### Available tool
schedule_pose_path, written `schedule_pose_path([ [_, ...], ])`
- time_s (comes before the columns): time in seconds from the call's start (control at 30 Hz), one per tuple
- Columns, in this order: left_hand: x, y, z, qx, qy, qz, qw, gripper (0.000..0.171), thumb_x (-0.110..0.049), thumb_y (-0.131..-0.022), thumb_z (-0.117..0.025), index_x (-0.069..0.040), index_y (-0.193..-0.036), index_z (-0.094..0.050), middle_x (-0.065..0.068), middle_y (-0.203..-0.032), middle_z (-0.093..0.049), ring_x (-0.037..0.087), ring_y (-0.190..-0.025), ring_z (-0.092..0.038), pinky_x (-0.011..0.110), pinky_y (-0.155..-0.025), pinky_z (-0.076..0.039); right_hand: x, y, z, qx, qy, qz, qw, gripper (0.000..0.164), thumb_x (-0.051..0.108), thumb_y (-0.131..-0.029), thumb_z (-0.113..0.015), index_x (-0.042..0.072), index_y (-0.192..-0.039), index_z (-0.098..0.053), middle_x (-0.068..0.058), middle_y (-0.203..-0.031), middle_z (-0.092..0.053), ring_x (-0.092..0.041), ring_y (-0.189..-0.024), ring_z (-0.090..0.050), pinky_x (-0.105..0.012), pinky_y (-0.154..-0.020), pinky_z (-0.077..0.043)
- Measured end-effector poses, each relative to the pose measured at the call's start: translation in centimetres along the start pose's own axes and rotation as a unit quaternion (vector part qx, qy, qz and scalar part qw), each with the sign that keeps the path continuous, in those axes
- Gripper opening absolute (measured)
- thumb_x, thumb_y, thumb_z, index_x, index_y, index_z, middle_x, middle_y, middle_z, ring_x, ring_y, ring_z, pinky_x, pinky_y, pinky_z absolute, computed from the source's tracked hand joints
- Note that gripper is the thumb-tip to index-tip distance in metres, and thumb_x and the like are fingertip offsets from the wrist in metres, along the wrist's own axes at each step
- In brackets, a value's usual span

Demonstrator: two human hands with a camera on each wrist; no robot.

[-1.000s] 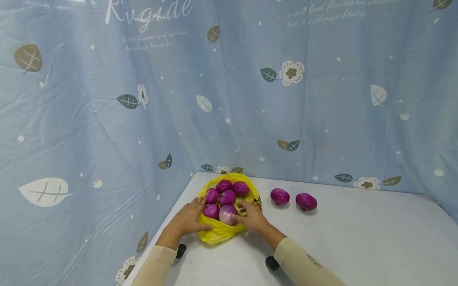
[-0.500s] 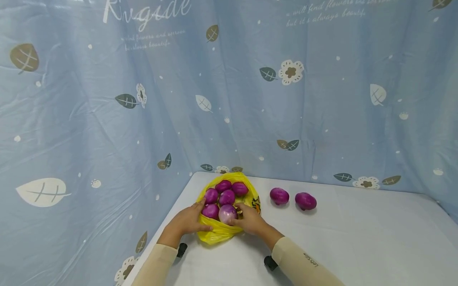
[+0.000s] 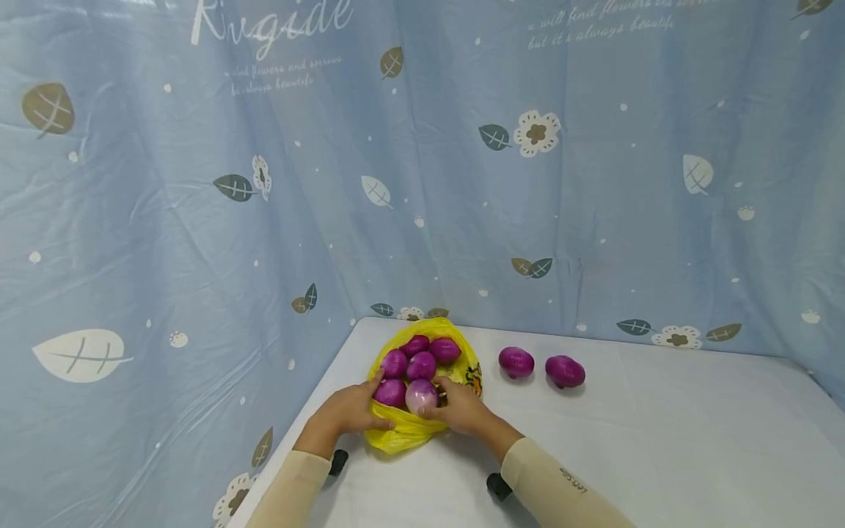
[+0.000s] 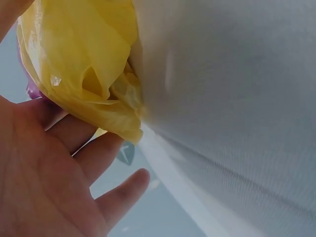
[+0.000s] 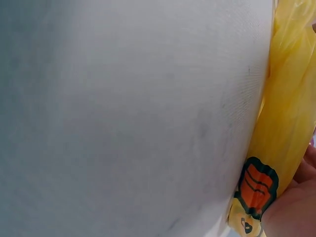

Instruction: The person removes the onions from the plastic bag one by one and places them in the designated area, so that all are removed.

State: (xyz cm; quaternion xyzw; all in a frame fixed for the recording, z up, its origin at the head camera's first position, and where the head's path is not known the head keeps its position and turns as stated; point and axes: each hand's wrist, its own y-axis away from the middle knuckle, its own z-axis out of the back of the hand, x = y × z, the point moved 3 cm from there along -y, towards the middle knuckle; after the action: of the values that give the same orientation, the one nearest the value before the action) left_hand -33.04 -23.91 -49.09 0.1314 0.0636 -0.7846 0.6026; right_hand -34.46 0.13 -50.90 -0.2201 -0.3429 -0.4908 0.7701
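Note:
In the head view a yellow plastic bag lies spread on the white table, its mouth facing up and several purple onions inside. My left hand rests against the bag's left side, thumb at the front rim and a fingertip by an onion. The left wrist view shows its fingers loosely spread against the plastic. From the right, my right hand holds a paler onion at the bag's front, thumb and fingers around its side. Only part of that hand shows in the right wrist view, beside the bag.
Two more purple onions lie on the table to the right of the bag. A blue printed curtain hangs behind and to the left. Black wrist gear shows below the right forearm.
My right hand has closed in on the paler onion from the right. The left hand's fingers have bent slightly inward at the bag's edge, and the onions have shifted a little.

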Motion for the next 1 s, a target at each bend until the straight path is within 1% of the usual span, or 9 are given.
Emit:
schedule_pose_path([
  [0.17,0.0,-0.2,-0.2,0.003,0.013,-0.005,0.9999,0.115,-0.069,-0.066,-0.073,-0.010,-0.154,-0.028,0.012,-0.134,-0.057,0.033,-0.116,-0.056,0.055,-0.098,-0.044,0.0,0.3,0.3,-0.002,-0.019,-0.006,1.000,0.079,0.050,-0.082,-0.074,0.011,-0.144,-0.044,-0.006,-0.123,-0.060,-0.025,-0.111,-0.057,-0.046,-0.096,-0.048],
  [0.3,0.0,-0.2,-0.3,0.001,0.010,-0.010,0.9999,0.117,-0.070,-0.066,-0.074,-0.008,-0.154,-0.028,0.015,-0.140,-0.051,0.034,-0.123,-0.052,0.054,-0.101,-0.041,-0.2,0.5,0.7,-0.004,-0.035,-0.013,0.999,0.077,0.047,-0.084,-0.073,0.009,-0.144,-0.044,-0.008,-0.123,-0.060,-0.027,-0.112,-0.057,-0.046,-0.096,-0.048],
  [0.4,0.1,-0.2,-0.2,-0.010,0.001,-0.015,0.9998,0.117,-0.071,-0.065,-0.073,-0.009,-0.154,-0.029,0.018,-0.144,-0.046,0.036,-0.127,-0.048,0.053,-0.103,-0.039,-0.5,0.6,1.2,-0.009,-0.039,-0.016,0.999,0.076,0.048,-0.085,-0.072,0.007,-0.143,-0.045,-0.010,-0.125,-0.060,-0.029,-0.114,-0.056,-0.048,-0.097,-0.046],
  [0.53,0.2,-0.3,0.1,-0.026,-0.005,-0.027,0.9993,0.116,-0.073,-0.065,-0.071,-0.009,-0.154,-0.030,0.019,-0.146,-0.043,0.039,-0.132,-0.042,0.055,-0.104,-0.037,-0.8,0.7,2.1,-0.015,-0.050,-0.022,0.998,0.075,0.049,-0.086,-0.070,0.007,-0.143,-0.047,-0.011,-0.128,-0.059,-0.031,-0.118,-0.054,-0.051,-0.099,-0.044],
  [0.73,0.4,-0.6,0.4,-0.039,-0.016,-0.036,0.9985,0.113,-0.080,-0.070,-0.061,-0.012,-0.154,-0.029,0.017,-0.147,-0.043,0.037,-0.134,-0.041,0.053,-0.106,-0.036,-1.2,0.7,3.1,-0.015,-0.062,-0.009,0.998,0.072,0.052,-0.086,-0.068,0.007,-0.140,-0.050,-0.012,-0.128,-0.059,-0.031,-0.118,-0.054,-0.050,-0.098,-0.045],
  [0.8,0.4,-0.6,0.4,-0.042,-0.020,-0.040,0.9981,0.112,-0.082,-0.073,-0.055,-0.012,-0.155,-0.028,0.017,-0.147,-0.043,0.036,-0.133,-0.041,0.052,-0.106,-0.036,-1.4,0.8,3.3,-0.016,-0.073,-0.006,0.997,0.073,0.053,-0.086,-0.067,0.006,-0.140,-0.050,-0.013,-0.128,-0.059,-0.032,-0.118,-0.055,-0.050,-0.096,-0.047],
  [0.87,0.4,-0.6,0.5,-0.046,-0.022,-0.046,0.9977,0.110,-0.083,-0.075,-0.051,-0.010,-0.154,-0.028,0.018,-0.146,-0.044,0.036,-0.133,-0.042,0.051,-0.106,-0.036,-1.5,0.9,3.6,-0.013,-0.095,-0.013,0.995,0.073,0.053,-0.086,-0.067,0.006,-0.139,-0.050,-0.014,-0.127,-0.059,-0.031,-0.115,-0.056,-0.048,-0.094,-0.049],
  [0.93,0.4,-0.6,0.5,-0.048,-0.025,-0.049,0.9973,0.108,-0.082,-0.077,-0.048,-0.009,-0.154,-0.029,0.017,-0.145,-0.045,0.036,-0.133,-0.042,0.050,-0.106,-0.037,-1.6,1.0,3.8,-0.011,-0.113,-0.017,0.993,0.072,0.054,-0.086,-0.067,0.006,-0.139,-0.051,-0.014,-0.126,-0.060,-0.029,-0.111,-0.059,-0.046,-0.092,-0.051],
  [1.0,0.4,-0.6,0.5,-0.049,-0.024,-0.048,0.9973,0.106,-0.081,-0.078,-0.048,-0.009,-0.154,-0.029,0.016,-0.145,-0.046,0.036,-0.133,-0.042,0.051,-0.106,-0.037,-1.7,1.1,4.2,-0.011,-0.123,-0.020,0.992,0.070,0.054,-0.087,-0.066,0.007,-0.138,-0.053,-0.013,-0.125,-0.061,-0.027,-0.108,-0.059,-0.046,-0.091,-0.051],
])
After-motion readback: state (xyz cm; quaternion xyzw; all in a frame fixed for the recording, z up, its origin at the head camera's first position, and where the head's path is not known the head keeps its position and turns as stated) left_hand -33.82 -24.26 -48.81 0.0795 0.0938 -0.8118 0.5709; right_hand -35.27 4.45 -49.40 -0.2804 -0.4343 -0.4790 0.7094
